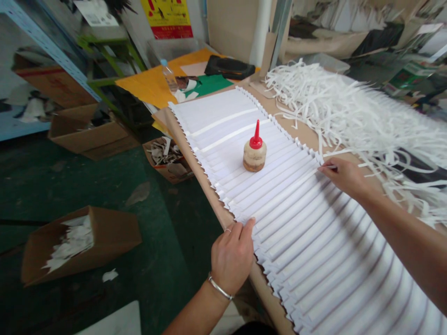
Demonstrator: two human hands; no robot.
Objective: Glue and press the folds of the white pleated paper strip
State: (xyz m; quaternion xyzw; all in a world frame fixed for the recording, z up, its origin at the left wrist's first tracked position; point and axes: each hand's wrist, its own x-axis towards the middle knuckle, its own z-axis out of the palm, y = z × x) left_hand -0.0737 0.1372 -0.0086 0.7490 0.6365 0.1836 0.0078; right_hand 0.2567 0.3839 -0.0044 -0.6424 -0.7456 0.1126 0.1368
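Note:
A long row of overlapping white pleated pieces [303,260] with jagged ends lies along the table. Across it, between my two hands, runs a narrow white strip [287,194]. My left hand [233,253], fingers curled together, holds the strip's near end at the jagged edge. At the far edge my right hand [344,176] pinches the other end; a thin greyish sliver shows between thumb and finger, too small to name. A squat glue bottle [254,156] with a red nozzle stands upright on the white pieces, beyond my left hand.
Loose white strips [349,107] are heaped along the table's far side. Orange sheets [150,88], a clear bottle [169,76] and a black pouch [228,68] lie at the table's end. Cardboard boxes [115,228] with scraps stand on the green floor, left.

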